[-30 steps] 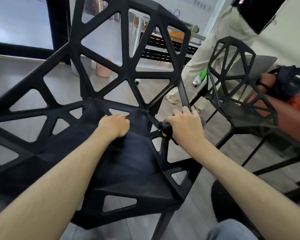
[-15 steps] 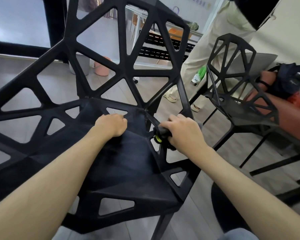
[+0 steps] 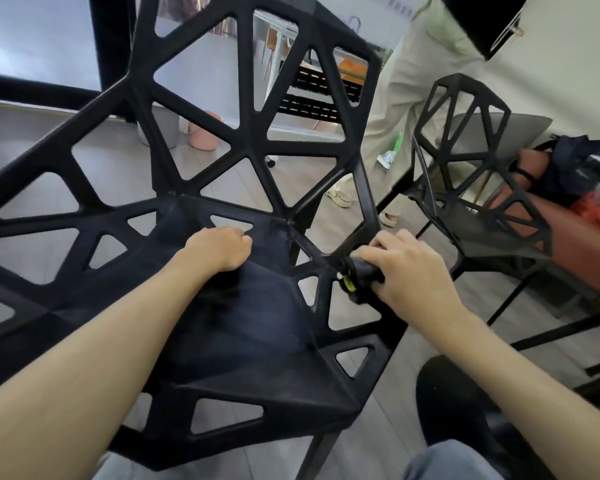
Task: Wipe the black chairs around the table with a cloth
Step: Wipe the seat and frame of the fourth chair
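Trouble likely: right hand (image 3: 414, 271) clutching dark bunched cloth (image 3: 362, 273) on black lattice chair (image 3: 257, 323) strut could snag; left hand (image 3: 222, 247) fisted, empty, mid-frame.

Support surface is a grey plank floor (image 3: 388, 441), running under the whole scene. Standing directly on it: a black lattice chair (image 3: 243, 327) in the foreground, a second black lattice chair (image 3: 482, 233) just beyond it to the right, and a person in light trousers (image 3: 406, 98) behind them, shoes on the floor. Farther back on the left, a pink container (image 3: 203, 138) sits just beside a grey bin (image 3: 163, 128).
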